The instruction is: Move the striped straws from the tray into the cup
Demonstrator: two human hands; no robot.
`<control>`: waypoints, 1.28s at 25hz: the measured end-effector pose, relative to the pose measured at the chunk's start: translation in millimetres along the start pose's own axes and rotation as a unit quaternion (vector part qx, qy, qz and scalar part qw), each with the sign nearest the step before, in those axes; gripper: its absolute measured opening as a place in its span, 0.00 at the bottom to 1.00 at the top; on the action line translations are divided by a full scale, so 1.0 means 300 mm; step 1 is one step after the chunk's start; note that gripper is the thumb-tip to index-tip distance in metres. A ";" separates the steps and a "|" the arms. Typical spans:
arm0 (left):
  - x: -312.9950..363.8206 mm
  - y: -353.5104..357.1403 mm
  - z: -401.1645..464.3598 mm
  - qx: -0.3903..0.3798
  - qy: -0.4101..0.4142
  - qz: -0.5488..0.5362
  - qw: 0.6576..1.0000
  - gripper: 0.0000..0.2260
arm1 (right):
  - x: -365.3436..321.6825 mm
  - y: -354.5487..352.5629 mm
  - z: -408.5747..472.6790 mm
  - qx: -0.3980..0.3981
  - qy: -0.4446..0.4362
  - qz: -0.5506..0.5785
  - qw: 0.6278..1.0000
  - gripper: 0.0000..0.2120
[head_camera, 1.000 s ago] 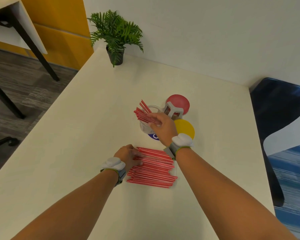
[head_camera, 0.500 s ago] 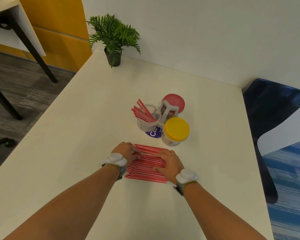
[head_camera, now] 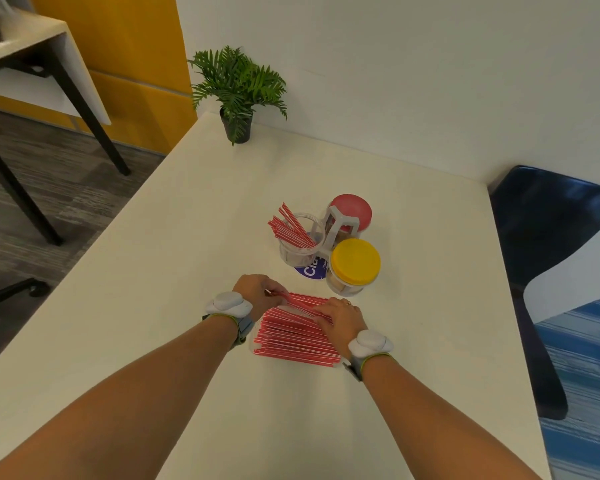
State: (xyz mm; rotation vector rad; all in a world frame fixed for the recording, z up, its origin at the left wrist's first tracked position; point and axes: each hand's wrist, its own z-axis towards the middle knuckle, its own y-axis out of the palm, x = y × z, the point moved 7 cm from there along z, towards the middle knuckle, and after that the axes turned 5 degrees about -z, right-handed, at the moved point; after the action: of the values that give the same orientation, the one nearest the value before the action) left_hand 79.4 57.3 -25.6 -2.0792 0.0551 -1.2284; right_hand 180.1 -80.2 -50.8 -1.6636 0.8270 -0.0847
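Note:
A pile of red-and-white striped straws (head_camera: 293, 337) lies on a barely visible clear tray (head_camera: 253, 344) near the table's front. My left hand (head_camera: 257, 292) and my right hand (head_camera: 338, 318) pinch the two ends of a small bunch of straws (head_camera: 303, 304), lifted slightly above the pile's far side. Beyond them stands a clear cup (head_camera: 300, 249) with several striped straws leaning out to the left.
A yellow-lidded jar (head_camera: 354, 263) and a red-lidded jar (head_camera: 351, 211) share a white holder with the cup. A potted plant (head_camera: 238, 95) stands at the table's far left corner. A blue chair (head_camera: 548, 254) sits to the right.
My right hand came back from the cup, where it left straws, to the pile. Both hands now grip a small bunch and have raised it off the pile.

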 end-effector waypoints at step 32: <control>0.174 -0.285 0.260 0.123 0.060 -0.026 0.990 0.07 | -0.071 0.042 0.002 -0.026 0.020 -0.021 0.999 0.15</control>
State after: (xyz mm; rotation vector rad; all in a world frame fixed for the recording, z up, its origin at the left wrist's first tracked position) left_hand 142.7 144.7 41.1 -1.8041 -0.0931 -1.3204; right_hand 158.8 -68.3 -54.2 -1.7335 0.8312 -0.1279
